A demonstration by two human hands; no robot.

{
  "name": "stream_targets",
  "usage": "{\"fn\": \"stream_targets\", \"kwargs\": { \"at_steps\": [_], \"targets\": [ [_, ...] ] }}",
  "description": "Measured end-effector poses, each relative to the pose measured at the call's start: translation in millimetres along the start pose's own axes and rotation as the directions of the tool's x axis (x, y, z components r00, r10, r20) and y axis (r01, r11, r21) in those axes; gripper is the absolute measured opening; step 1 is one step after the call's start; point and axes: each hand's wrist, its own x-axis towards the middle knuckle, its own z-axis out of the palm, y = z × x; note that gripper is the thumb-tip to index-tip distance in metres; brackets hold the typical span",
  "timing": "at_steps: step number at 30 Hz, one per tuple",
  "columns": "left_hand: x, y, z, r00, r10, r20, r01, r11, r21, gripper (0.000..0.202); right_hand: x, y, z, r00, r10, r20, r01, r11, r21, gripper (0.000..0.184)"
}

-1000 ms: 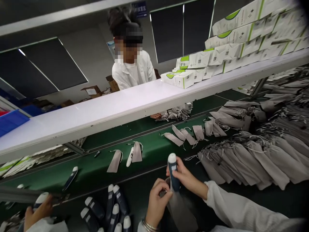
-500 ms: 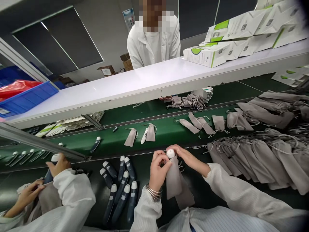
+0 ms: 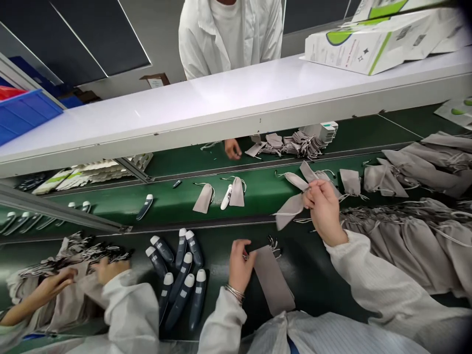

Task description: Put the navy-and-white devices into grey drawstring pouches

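Observation:
My right hand (image 3: 324,211) is closed on a grey drawstring pouch (image 3: 289,212) over the green belt, beside other pouches lying there. The pouch hangs to the left of my fingers, its white cord showing. My left hand (image 3: 241,265) is low over the dark green table, thumb and fingers apart in a curve. Its thumb is at the upper left edge of a flat grey pouch (image 3: 275,282) with black-tipped cords. Left of that hand lie several dark blue handheld devices (image 3: 184,295) with white caps.
A white shelf (image 3: 221,108) crosses above the belt, with white-green boxes (image 3: 350,46) on its right. A large pile of grey pouches (image 3: 409,246) lies at right. A co-worker's hands (image 3: 112,270) handle pouches at left; another person's hand (image 3: 233,148) shows beyond the belt.
My right hand has moved up and right to the belt with a pouch. My left hand has let go of the pouch that held a white-capped device. The view has shifted.

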Motion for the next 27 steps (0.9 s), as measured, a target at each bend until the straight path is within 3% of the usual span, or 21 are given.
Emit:
{"fn": "stream_targets", "kwargs": {
  "at_steps": [1,3,5,7,9,12,15,18,22,25,27],
  "targets": [
    [-3.9,-8.4,4.5,1.0,-0.001,0.03,0.0,0.998,0.063,0.028,11.0,11.5,9.0,0.995,-0.097,0.016,0.098,0.99,-0.1,0.017],
    [-11.1,-23.5,10.6,0.998,-0.014,0.068,0.002,0.985,0.171,0.03,28.3,44.2,34.8,0.967,-0.151,0.206,0.209,0.933,-0.294,0.028],
    [-16.2,-35.2,13.3,0.996,-0.029,0.082,0.008,0.969,0.247,0.028,38.7,85.5,70.4,0.867,0.018,0.498,0.27,0.823,-0.5,0.035],
    [-18.5,-43.4,14.8,0.995,-0.042,0.086,0.012,0.949,0.316,0.028,43.2,127.7,111.3,0.707,0.269,0.653,0.35,0.669,-0.655,0.034],
    [-18.3,-49.0,16.9,0.994,-0.055,0.095,0.012,0.912,0.409,0.029,44.0,163.8,150.3,0.607,0.431,0.668,0.423,0.537,-0.73,0.034],
    [-15.2,-54.7,21.1,0.992,-0.082,0.097,0.016,0.84,0.543,0.027,43.9,198.8,190.4,0.577,0.528,0.623,0.462,0.419,-0.782,0.035],
    [-11.6,-56.5,22.5,0.993,-0.025,0.119,-0.053,0.793,0.607,0.017,44.4,211.9,201.8,0.551,0.592,0.588,0.505,0.324,-0.8,0.035],
    [-9.9,-50.7,18.2,0.969,0.12,0.215,-0.232,0.739,0.632,0.015,39.3,210.5,194.9,0.48,0.594,0.646,0.574,0.344,-0.743,0.036],
    [-14.3,-34.0,11.0,0.921,0.227,0.317,-0.378,0.717,0.585,0.014,8.8,201.0,196.1,0.304,0.569,0.764,0.646,0.467,-0.604,0.036],
    [-25.1,-24.3,12.7,0.904,0.245,0.35,-0.409,0.735,0.541,0.015,-33.9,198.3,222.3,0.194,0.556,0.808,0.663,0.533,-0.526,0.042],
    [-34.7,-23.0,18.2,0.931,0.227,0.288,-0.355,0.749,0.559,0.019,-66.2,199.5,247.5,0.152,0.565,0.811,0.665,0.549,-0.507,0.046]
  ]
}}
